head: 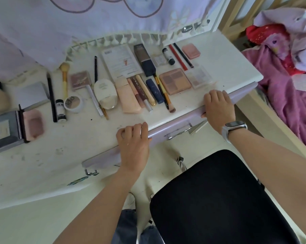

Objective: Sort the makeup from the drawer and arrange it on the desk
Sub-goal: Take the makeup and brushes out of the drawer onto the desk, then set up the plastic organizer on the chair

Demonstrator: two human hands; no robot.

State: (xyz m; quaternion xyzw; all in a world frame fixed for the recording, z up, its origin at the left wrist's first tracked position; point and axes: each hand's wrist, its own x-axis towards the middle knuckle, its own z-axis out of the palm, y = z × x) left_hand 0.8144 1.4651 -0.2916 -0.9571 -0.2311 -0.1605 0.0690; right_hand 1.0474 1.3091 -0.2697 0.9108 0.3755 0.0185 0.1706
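Both hands rest on the front edge of the white desk (219,55), where the pale lilac drawer front (175,124) sits just under the top. The left hand (133,147) lies on this edge with fingers curled over the lilac front near its middle. The right hand (219,110), with a grey wrist band (234,127), grips the same front near the right corner of the desk, the thumb under the edge. The makeup lies in rows on the surface: a peach square eyeshadow palette (175,81) near the right front edge, a dark brown foundation bottle (144,59) towards the back edge, a round white compact (73,103) to the left. A black padded chair seat (219,199) stands below the desk front.
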